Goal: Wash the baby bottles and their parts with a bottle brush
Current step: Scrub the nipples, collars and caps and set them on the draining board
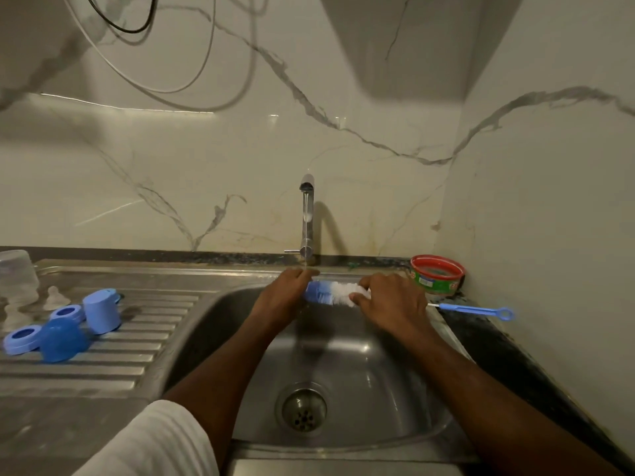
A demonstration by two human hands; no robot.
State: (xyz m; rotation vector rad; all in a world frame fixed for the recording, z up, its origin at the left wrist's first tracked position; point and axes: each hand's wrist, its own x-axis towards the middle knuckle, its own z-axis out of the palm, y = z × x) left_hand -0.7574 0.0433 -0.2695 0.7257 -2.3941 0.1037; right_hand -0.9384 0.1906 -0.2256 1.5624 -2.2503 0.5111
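The bottle brush (330,293), with a blue and white bristle head, lies level above the sink basin (360,369), under a thin stream from the tap (307,214). My left hand (285,297) grips the blue end of the head. My right hand (391,304) holds the white end, fingers curled round it. The thin blue handle with its loop (505,314) sticks out to the right of that hand. On the drainboard at left are a blue cap (101,310), a blue dome cap (62,340), two blue rings (22,339), clear teats (55,297) and an upturned clear bottle (17,276).
A red-rimmed tub (437,274) stands in the back right corner by the marble wall. The ridged steel drainboard (113,369) runs left of the basin. The drain (304,408) sits at the basin's bottom. A dark counter strip (498,359) borders the right side.
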